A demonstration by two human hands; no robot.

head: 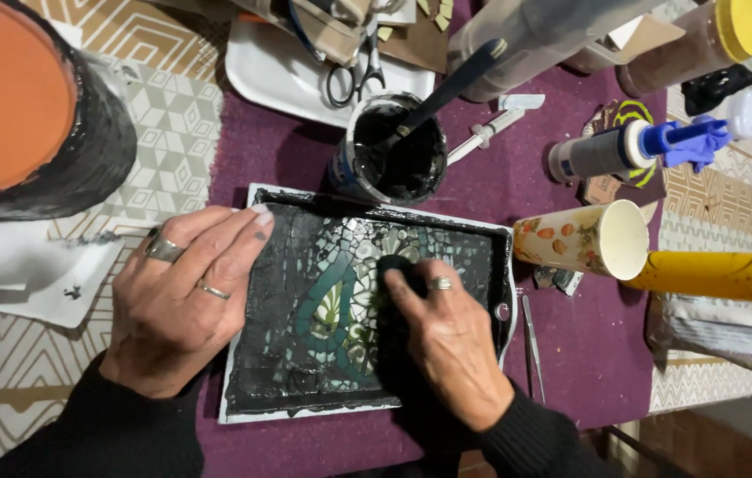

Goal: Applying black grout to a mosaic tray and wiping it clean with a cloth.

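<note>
A rectangular mosaic tray [287,403] smeared with black grout lies on the purple cloth [491,186]. Green and white tile pieces show in its middle [340,292]. My left hand [185,292] lies flat on the tray's left edge, fingers spread, with rings on two fingers. My right hand [451,341] presses a black sponge [395,270] onto the tiles near the tray's centre. Just beyond the tray stands a can of black grout [393,150] with a dark stick [451,87] in it.
A patterned paper cup [584,237] lies on its side right of the tray, next to a yellow tube [725,276]. A glue tube with blue nozzle [632,146], scissors [354,71] on a white tray, tweezers [531,341] and an orange-topped black pot [30,115] surround it.
</note>
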